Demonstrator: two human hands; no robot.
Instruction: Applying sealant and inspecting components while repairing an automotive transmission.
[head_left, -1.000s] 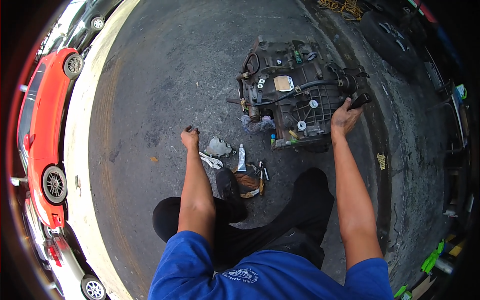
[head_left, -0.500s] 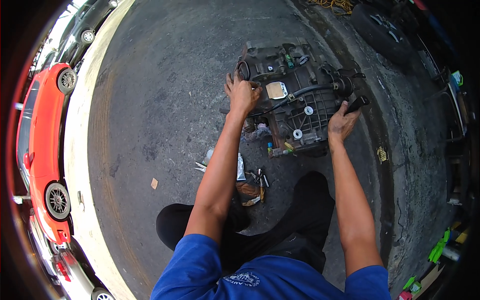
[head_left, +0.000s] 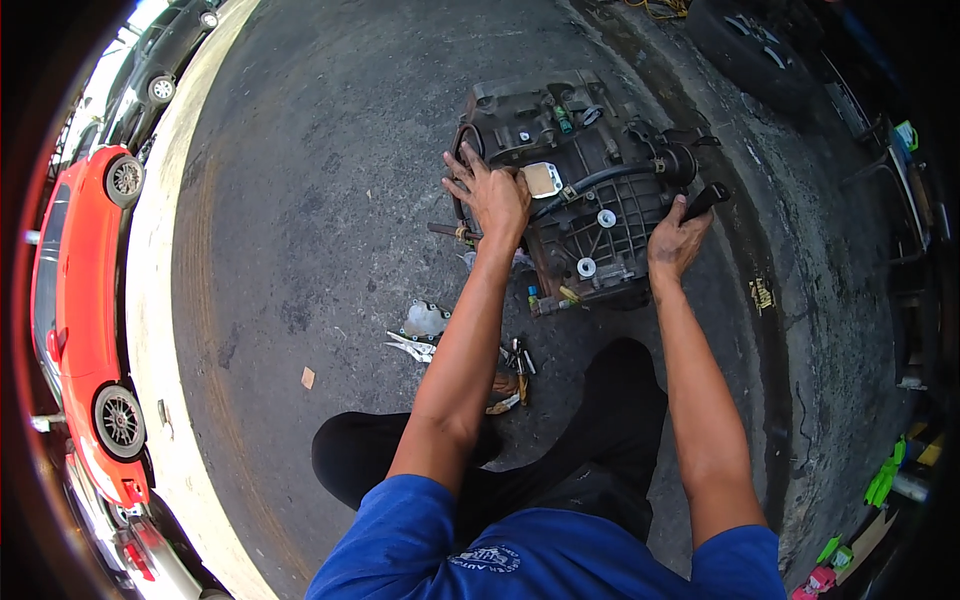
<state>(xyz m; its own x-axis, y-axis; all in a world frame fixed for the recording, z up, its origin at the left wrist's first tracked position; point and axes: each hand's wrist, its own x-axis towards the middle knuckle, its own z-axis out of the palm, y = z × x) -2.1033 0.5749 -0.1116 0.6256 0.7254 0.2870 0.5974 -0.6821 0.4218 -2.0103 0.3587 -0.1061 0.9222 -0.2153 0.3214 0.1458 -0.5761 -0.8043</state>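
A dirty metal gearbox [head_left: 570, 240] lies on the floor before me, with a black hose [head_left: 610, 174] across its top. My left hand [head_left: 495, 200] is over its left side, three fingers spread. Thumb and index finger come together beside a tan, square-shaped flat patch [head_left: 542, 180]; whatever they pinch is hidden. At the gearbox's right edge, my right hand [head_left: 678, 240] is closed around a black bar-like piece [head_left: 708, 199], thumb on top. A grey metal cover plate [head_left: 426, 318] with bolt holes lies left of my left forearm.
Small tools [head_left: 519, 365] lie between my knees. Beside the cover plate is a crumpled silvery tube [head_left: 412, 346]. A tyre [head_left: 750, 50] lies at the far right, and green and pink items [head_left: 825, 570] sit at the lower right. A red car [head_left: 85, 320] stands on the left.
My left hand has shifted slightly right and its fingers have spread wider. The left forearm has swung right, uncovering the cover plate. My right hand keeps its hold. The whole view has shifted a little.
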